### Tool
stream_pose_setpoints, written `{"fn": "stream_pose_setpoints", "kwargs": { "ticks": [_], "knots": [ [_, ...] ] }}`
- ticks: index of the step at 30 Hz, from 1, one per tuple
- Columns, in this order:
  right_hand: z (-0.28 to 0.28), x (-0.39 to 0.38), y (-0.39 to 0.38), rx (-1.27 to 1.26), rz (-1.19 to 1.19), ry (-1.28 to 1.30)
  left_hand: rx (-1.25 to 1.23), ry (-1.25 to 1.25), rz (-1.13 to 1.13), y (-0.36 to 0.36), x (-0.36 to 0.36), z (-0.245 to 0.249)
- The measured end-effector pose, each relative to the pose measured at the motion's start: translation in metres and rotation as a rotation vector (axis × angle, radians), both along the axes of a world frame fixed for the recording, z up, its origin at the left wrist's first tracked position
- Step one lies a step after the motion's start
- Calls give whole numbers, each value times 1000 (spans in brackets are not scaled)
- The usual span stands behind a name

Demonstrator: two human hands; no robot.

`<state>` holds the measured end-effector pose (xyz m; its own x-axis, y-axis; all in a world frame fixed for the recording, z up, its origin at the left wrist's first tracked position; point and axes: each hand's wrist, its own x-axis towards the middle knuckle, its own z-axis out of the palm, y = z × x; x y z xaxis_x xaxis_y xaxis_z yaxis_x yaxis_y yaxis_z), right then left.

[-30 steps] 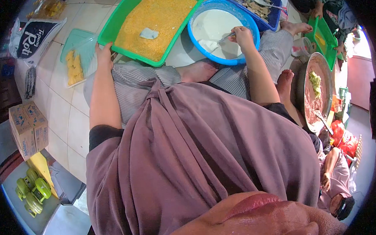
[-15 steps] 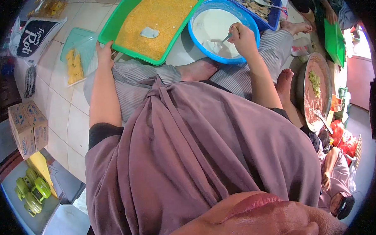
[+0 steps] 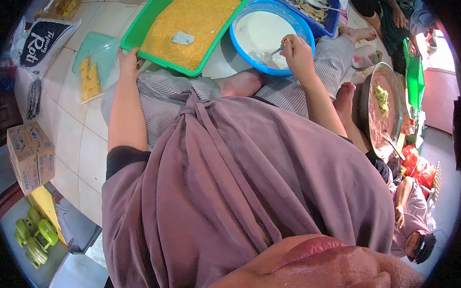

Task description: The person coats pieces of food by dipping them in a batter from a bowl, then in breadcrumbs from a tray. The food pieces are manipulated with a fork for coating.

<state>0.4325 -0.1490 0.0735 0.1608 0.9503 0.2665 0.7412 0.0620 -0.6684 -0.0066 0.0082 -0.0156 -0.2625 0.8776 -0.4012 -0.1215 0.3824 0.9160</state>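
My right hand (image 3: 296, 51) is closed round the handle of a spoon (image 3: 277, 50), whose bowl end dips into white batter (image 3: 262, 31) in the round blue basin (image 3: 305, 27). With its fingers, my left hand (image 3: 129, 61) grips the near left corner of the green tray (image 3: 195, 72). Yellow crumbs (image 3: 185, 18) fill much of that tray, and one pale, coated piece (image 3: 182, 38) lies on top of them.
Beyond the basin is a dark blue tray (image 3: 333, 22) of pieces. A metal bowl (image 3: 370, 88) stands at right, near other people. Left are a clear container (image 3: 90, 80), a flour bag (image 3: 44, 41) and a carton (image 3: 31, 156).
The spoon and my right hand have shifted slightly within the basin. At the right, the green board near another person has moved. My left hand stays on the tray.
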Motion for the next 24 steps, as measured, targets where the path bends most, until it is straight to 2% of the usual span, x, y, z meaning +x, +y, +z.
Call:
{"fn": "stream_pose_setpoints", "kwargs": {
  "ticks": [9,15,24],
  "knots": [
    [-4,-3,-3,49,9,-60,0,-35,-62,5,-7,-7],
    [-3,-5,-6,76,24,-70,5,-13,12,4,-4,-8],
    [-10,-6,-8,113,8,-3,35,-39,-47,8,-10,-16]
  ]
}}
